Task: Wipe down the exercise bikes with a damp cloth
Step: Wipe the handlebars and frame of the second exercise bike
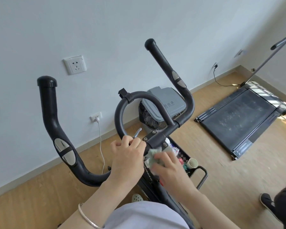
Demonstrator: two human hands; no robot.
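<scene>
A black exercise bike [54,119] fills the middle of the view, its two handlebar arms rising left and right of a curved centre loop [122,104]. My left hand [125,156] grips the handlebar near the bolted clamp [153,138]. Just below that clamp, my right hand [168,169] presses a pale green cloth [153,153] against the bike's stem. Part of the cloth is hidden under my fingers, and the hand looks blurred.
A grey lidded bin [163,104] stands behind the bike by the wall. A folded-flat treadmill [238,119] lies on the wooden floor at right. A black basket [186,157] with a cup and small items sits below the handlebar. Someone's dark shoe [267,202] shows at lower right.
</scene>
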